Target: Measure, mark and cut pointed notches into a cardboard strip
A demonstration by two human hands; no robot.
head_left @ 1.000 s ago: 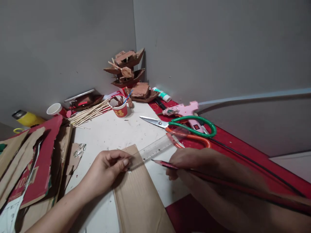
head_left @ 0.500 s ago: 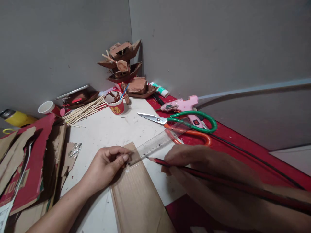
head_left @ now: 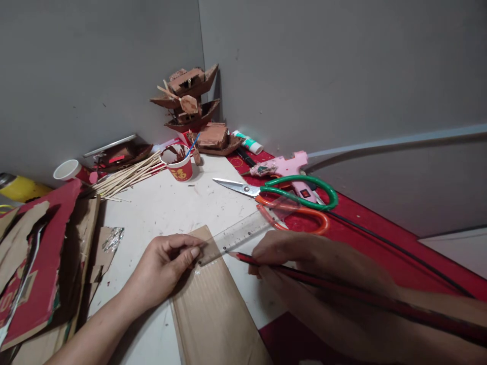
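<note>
My left hand is closed, thumb and fingers pinching the near-left end of a clear plastic ruler. That end lies across a strip of brown cardboard, near the strip's far end. From there the ruler slants up to the right, over the white surface, and reaches the orange handle of the scissors. A dark red pencil is gripped in my right hand. Its sharpened tip points left, right by the ruler's lower edge and just right of the cardboard; I cannot tell whether it touches.
Torn cardboard pieces are piled at the left. Wooden sticks lie beside a red paper cup with a blue-handled tool. Brown model boats are stacked in the corner. A pink glue gun rests behind the scissors.
The view has shifted slightly. The ruler has slid a little nearer to me, and the pencil tip has moved slightly left, closer to the ruler's edge. Both hands keep their holds.
</note>
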